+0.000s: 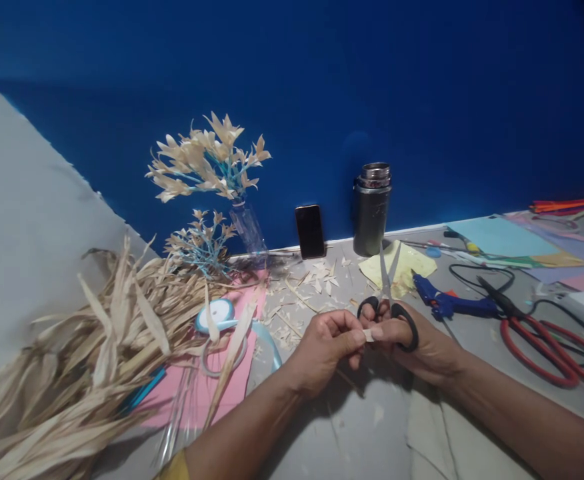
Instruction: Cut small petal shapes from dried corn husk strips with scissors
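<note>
Between the fingertips of both hands is a small pale piece of dried husk [369, 335]. My left hand [329, 343] pinches its left side with thumb and forefinger. My right hand [412, 340] touches its other side with the thumb, while its fingers stay in the handles of a pair of black-handled scissors [387, 283]. The scissor blades point away from me and stand apart. Small husk cuttings [322, 277] lie scattered on the table beyond the hands. Part of the right fingers is hidden behind the scissor handles.
Dried corn husks [72, 360] pile up at left, beside pink paper [197, 393] and a light-blue ribbon roll [215, 313]. Husk flowers [209, 157] stand in a clear bottle [249, 230]. A phone [311, 231], flask [371, 210], blue glue gun [452, 303] and red-handled shears [542, 347] lie around.
</note>
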The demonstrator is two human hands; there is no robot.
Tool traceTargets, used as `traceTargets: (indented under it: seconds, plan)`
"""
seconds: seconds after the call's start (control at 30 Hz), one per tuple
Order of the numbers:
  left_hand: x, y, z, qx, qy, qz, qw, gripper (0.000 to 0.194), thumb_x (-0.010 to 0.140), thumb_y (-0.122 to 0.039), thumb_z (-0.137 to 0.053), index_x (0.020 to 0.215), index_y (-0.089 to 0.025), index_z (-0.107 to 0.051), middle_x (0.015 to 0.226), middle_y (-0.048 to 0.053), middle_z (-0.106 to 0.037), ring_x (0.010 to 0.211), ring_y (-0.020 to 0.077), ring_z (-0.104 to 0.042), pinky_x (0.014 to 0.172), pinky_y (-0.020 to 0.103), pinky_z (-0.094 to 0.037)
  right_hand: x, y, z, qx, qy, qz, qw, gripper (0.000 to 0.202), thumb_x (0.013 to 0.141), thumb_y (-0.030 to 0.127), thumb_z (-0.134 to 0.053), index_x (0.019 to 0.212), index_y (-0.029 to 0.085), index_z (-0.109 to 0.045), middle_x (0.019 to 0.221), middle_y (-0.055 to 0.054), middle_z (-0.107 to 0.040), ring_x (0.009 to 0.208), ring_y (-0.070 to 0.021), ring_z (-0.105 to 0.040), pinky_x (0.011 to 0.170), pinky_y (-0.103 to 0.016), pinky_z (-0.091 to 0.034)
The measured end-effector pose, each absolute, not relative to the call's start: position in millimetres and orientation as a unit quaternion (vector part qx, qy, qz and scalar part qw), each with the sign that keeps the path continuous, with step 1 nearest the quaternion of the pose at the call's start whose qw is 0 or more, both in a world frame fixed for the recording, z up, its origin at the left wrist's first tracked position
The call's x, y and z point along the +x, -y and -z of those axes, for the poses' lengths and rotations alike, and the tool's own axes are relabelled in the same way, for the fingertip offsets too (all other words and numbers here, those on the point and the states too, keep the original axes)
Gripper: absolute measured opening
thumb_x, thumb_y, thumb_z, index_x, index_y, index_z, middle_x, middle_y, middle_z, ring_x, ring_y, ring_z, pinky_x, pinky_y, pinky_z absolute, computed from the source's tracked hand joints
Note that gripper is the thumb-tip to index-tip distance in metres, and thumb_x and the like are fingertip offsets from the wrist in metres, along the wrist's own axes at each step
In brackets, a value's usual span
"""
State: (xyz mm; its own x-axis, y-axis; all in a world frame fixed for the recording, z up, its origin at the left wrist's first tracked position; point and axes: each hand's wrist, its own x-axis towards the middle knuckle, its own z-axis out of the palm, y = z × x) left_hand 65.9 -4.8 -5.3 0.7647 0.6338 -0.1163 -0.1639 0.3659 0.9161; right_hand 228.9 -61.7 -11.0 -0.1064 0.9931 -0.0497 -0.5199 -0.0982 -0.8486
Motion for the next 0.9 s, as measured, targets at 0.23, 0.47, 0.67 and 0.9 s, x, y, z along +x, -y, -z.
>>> traceTargets:
  seconds: [0.23,0.47,0.67,0.9]
  plan:
    - [64.9,2.1,1.3,0.458,-0.213,-0.267,0.821,0.037,0.068,-0.041,-0.084,0.071,-0.014,-0.059,0.054,-0.002,-0.055,0.045,0.006,-0.045,0.053,0.021,-0.036,237.1,64.5,8.4,-0.316,0.366,-0.639,0.598,0.019,0.076,0.034,-0.079,0.081,0.02,-0.067,0.071,0.002,-0.056,0.063,-0.0126,-0.046,0.062,-0.026,-0.038]
    - [63.9,3.3,3.5,0.533,-0.251,-0.25,0.768,0.036,0.069,-0.043,-0.083,0.069,-0.014,-0.062,0.053,-0.001,-0.055,0.046,0.0073,-0.046,0.049,0.021,-0.031,231.7,62.2,9.4,-0.43,0.42,-0.588,0.541,0.029,0.065,0.031,-0.085,0.081,0.018,-0.064,0.067,0.003,-0.054,0.062,-0.0136,-0.045,0.057,-0.026,-0.033]
    - [65.9,6.1,2.5,0.438,-0.204,-0.26,0.836,0.037,0.065,-0.041,-0.086,0.071,-0.014,-0.061,0.055,-0.002,-0.055,0.044,0.006,-0.044,0.052,0.022,-0.035,232.8,63.2,2.0,-0.34,0.334,-0.664,0.576,0.024,0.065,0.032,-0.083,0.064,0.019,-0.062,0.065,0.003,-0.049,0.057,-0.0117,-0.04,0.056,-0.026,-0.035]
    - [66.7,5.2,7.1,0.479,-0.241,-0.28,0.797,0.036,0.069,-0.042,-0.083,0.071,-0.014,-0.061,0.053,-0.001,-0.056,0.047,0.0074,-0.047,0.052,0.022,-0.033,232.1,64.2,4.7,-0.445,0.417,-0.554,0.566,0.029,0.066,0.032,-0.082,0.085,0.019,-0.065,0.07,0.002,-0.058,0.063,-0.0142,-0.047,0.059,-0.027,-0.036]
